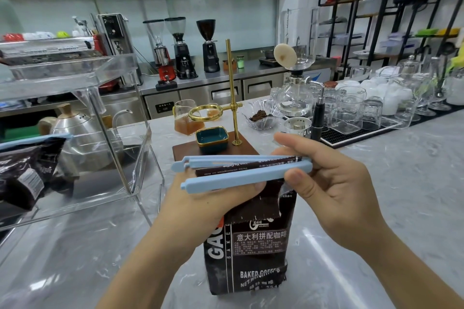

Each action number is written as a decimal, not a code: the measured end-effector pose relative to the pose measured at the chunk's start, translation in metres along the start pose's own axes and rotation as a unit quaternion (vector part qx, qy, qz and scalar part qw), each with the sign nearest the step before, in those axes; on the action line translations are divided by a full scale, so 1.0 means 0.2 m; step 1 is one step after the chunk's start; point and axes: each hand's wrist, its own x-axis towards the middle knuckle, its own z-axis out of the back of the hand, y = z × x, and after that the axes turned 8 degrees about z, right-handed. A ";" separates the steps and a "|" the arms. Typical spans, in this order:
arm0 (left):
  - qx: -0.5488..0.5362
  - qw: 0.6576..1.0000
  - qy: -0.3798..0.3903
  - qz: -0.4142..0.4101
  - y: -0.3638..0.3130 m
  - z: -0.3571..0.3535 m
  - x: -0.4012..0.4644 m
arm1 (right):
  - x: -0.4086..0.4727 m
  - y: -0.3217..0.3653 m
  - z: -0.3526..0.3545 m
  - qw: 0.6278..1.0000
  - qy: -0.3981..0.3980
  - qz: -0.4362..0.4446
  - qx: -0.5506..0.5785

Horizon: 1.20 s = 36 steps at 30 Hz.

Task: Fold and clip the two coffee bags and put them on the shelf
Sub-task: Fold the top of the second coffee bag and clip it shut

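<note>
Head view showed the second bag (251, 246) standing upright on the surface (376, 183), its folded top lying between the two arms of a blue clip (241, 170) that was hinged at the right and gaped toward the left, long axis running left to right. Left hand (208, 203) gripped the bag just under the fold, while right hand (324, 183) pinched the clip's hinge end with curled fingers (296, 178). Clipping looked half done, so the next move called for pressing the free left ends together until they latched, then carrying the bag to the clear shelf (75, 78), where a clipped bag (30, 170) already lay.
</note>
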 end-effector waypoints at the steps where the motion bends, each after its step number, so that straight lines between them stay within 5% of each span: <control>1: 0.006 1.000 0.002 0.003 0.00 0.00 0.00 | 0.00 0.00 0.00 1.000 0.001 -0.001 0.002; 26: 0.038 0.999 0.008 -0.025 0.01 -0.03 -0.02 | -0.01 0.03 -0.04 0.997 0.074 -0.016 0.029; 36: 0.036 0.999 0.013 -0.024 0.02 -0.04 0.00 | -0.02 0.00 -0.06 0.997 0.014 -0.009 0.077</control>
